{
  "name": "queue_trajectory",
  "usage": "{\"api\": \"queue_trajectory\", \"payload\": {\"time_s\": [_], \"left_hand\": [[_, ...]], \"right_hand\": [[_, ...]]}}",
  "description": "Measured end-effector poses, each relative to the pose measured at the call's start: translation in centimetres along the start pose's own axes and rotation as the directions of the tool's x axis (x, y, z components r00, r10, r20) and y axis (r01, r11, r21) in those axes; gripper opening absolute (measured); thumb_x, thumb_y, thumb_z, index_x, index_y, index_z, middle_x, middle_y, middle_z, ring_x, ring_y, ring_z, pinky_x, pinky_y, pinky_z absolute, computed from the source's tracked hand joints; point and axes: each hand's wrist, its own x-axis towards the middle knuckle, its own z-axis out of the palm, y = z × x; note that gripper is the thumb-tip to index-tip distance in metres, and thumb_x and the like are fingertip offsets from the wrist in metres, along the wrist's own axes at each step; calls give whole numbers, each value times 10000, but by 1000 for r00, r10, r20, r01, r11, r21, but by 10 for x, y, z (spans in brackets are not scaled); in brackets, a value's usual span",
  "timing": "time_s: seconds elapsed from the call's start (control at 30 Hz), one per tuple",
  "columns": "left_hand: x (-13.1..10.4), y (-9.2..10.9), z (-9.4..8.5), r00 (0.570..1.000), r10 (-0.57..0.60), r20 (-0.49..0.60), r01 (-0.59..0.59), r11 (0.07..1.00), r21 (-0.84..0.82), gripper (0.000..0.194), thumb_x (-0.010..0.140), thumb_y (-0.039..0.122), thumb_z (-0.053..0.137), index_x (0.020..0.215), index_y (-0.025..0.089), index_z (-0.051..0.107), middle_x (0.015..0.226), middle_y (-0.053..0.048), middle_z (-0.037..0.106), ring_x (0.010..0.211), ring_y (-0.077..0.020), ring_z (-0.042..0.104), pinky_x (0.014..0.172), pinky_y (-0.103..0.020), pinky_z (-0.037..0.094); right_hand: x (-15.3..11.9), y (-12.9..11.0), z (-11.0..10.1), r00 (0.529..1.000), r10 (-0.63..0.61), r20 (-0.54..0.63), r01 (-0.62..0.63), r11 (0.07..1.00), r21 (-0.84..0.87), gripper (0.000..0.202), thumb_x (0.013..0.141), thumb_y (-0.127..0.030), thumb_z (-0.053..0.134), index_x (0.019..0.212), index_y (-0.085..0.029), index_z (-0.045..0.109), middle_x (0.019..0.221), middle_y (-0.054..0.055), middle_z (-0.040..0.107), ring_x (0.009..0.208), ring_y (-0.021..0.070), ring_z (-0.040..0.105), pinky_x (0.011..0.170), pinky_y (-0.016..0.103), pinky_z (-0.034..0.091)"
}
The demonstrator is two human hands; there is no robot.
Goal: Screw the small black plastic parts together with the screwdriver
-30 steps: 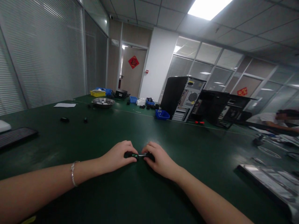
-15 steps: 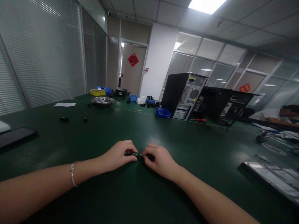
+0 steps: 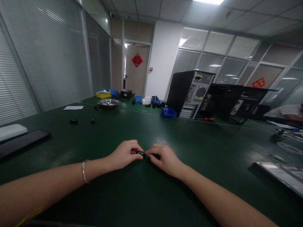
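Note:
My left hand (image 3: 125, 155) is closed in a pinch around a small green circuit board (image 3: 141, 153) with dark parts, low over the green table. Close beside it, my right hand (image 3: 167, 160) pinches at the board's right end. What lies between the right fingertips is too small to make out. The fingertips of both hands nearly meet, and they hide much of the board. Farther off on the left lie a dark rounded piece (image 3: 74, 121), perhaps a mouse shell, and a smaller black piece (image 3: 92, 121).
A black keyboard (image 3: 26, 142) and a white object (image 3: 13, 131) lie left. Farther back stand a metal bowl (image 3: 109, 103), a blue bin (image 3: 169, 112) and a computer tower (image 3: 182, 91). A metal panel (image 3: 281, 176) lies right; another person's arm (image 3: 293, 117) shows at the far right.
The view has turned slightly left, so the surroundings appear shifted to the right. Both hands stay together at the board; less of the board shows now between the fingers.

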Motion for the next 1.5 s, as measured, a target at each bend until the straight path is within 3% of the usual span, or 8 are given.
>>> {"api": "queue_trajectory", "payload": {"time_s": [0.4,0.77,0.87,1.03,1.13,1.23,1.33,1.5], "left_hand": [[1,-10,0,1000,4,9,-3,991,-132,194,798,325,666,927,192,725,842,-5,580,765,-149,556,682,-249,418],[1,-2,-2,999,-39,-9,38,991,-126,208,796,331,655,903,163,714,840,-13,560,767,-153,532,681,-258,419],[0,-5,1,998,-50,-40,47,996,-72,279,798,362,647,1000,170,662,811,3,538,714,-142,504,633,-249,401],[-1,-6,1,998,-52,19,51,999,17,483,776,475,662,1162,204,560,737,32,483,651,-136,467,583,-235,367],[-1,-2,-11,999,31,-24,-28,996,88,336,883,462,530,1061,186,596,798,-7,523,703,-152,485,621,-249,391],[-1,-3,-25,973,231,-10,-226,960,166,216,943,271,435,1018,178,614,950,-56,569,861,-176,519,763,-276,422],[-1,-7,-33,923,372,100,-385,891,240,265,921,144,435,1104,206,617,1072,-72,573,983,-194,518,850,-294,422],[2,-13,-31,834,478,276,-549,761,344,312,932,108,420,1167,203,602,1121,-94,603,1048,-217,516,923,-347,411]], "right_hand": [[2,-1,3,1000,4,-26,-2,997,83,258,927,-214,496,1092,-224,694,911,40,662,821,154,602,730,252,441],[4,2,2,1000,12,-22,-9,993,122,250,942,-219,484,1076,-215,695,881,32,651,798,142,586,715,246,431],[4,3,1,999,43,-32,-39,994,97,244,937,-220,491,1065,-206,698,885,42,650,799,147,588,719,252,436],[1,12,-2,995,80,-65,-75,995,64,233,932,-234,499,1047,-200,699,913,50,657,824,160,597,747,270,446],[-1,17,-4,992,97,-76,-91,993,70,230,933,-250,500,1047,-200,692,956,52,663,854,166,604,763,278,452],[-2,17,-7,991,114,-74,-109,991,72,231,937,-266,497,1043,-198,689,985,57,662,869,171,605,765,284,458],[-2,14,-9,990,128,-63,-124,990,65,234,938,-275,493,1025,-195,695,974,59,661,862,172,602,756,280,460],[-2,13,-6,991,115,-61,-113,993,42,227,930,-275,501,1004,-198,702,952,55,663,850,169,599,754,272,457]]}}
